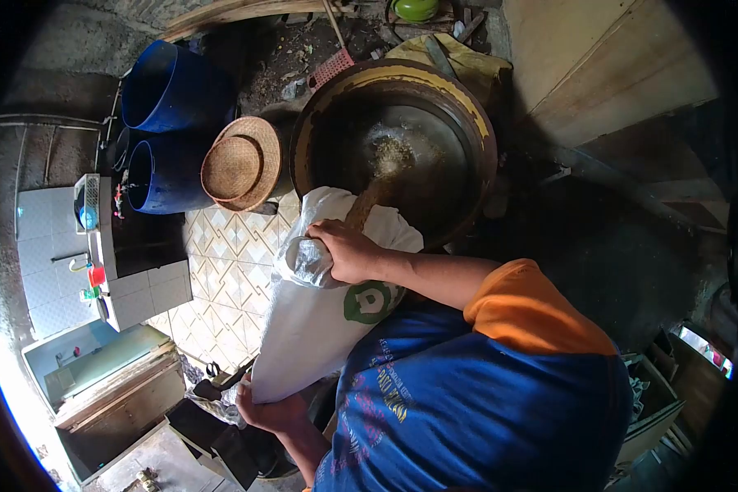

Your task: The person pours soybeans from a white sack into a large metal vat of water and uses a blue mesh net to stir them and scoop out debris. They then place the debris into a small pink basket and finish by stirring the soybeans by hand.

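My right hand (pixel 344 250) is closed round the gathered neck of a white woven sack (pixel 303 332) with green print. My left hand (pixel 266 410) grips the sack's lower end. The sack's mouth hangs over the near rim of a large round vat (pixel 485 176) with worn yellow paint on its rim. A stream of small tan grains or beans (pixel 367 205) runs from the mouth into murky water (pixel 435 139) in the vat, where it splashes up pale foam. The grains' exact kind cannot be made out.
Two blue barrels (pixel 184 90) and stacked woven trays (pixel 234 168) stand left of the vat. A pink plastic basket (pixel 330 70) lies behind it, near a green gas cylinder (pixel 416 8). Patterned tiles (pixel 230 254) cover the floor at left, beside a tiled sink counter (pixel 148 291).
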Available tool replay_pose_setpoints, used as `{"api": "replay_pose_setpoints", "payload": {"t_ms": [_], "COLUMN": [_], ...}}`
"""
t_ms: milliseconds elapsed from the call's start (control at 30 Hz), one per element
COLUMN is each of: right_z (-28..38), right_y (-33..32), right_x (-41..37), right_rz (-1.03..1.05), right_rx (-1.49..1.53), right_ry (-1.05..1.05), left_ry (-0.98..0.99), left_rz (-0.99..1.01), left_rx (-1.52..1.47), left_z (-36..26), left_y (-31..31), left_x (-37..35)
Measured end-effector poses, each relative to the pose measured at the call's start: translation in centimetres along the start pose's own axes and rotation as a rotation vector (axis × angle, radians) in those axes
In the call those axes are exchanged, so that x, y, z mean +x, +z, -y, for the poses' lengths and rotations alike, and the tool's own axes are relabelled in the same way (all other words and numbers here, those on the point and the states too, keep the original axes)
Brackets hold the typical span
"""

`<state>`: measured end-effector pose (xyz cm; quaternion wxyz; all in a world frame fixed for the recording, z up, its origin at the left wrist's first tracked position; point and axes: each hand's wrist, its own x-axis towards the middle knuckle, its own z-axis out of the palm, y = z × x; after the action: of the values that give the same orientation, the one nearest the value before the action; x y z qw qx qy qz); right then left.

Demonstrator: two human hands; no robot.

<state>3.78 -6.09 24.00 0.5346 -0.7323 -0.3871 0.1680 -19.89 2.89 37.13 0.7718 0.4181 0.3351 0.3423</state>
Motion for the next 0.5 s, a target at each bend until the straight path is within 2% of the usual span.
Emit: {"api": "replay_pose_setpoints", "payload": {"t_ms": [100, 400, 500], "right_z": [-0.1, -0.7, -0.8], "right_y": [0.2, 0.6, 0.6], "right_x": [0.0, 0.0, 0.0], "right_rz": [0.034, -0.017, -0.026], "right_rx": [0.008, -0.028, -0.038], "right_ry": [0.035, -0.001, -0.028], "left_ry": [-0.002, -0.044, -0.028], "left_rz": [-0.07, -0.013, -0.07], "left_rx": [0.01, -0.018, -0.013], "left_z": [0.1, 0.0, 0.0], "left_y": [0.0, 0.4, 1.5], "left_x": [0.1, 0.2, 0.0]}}
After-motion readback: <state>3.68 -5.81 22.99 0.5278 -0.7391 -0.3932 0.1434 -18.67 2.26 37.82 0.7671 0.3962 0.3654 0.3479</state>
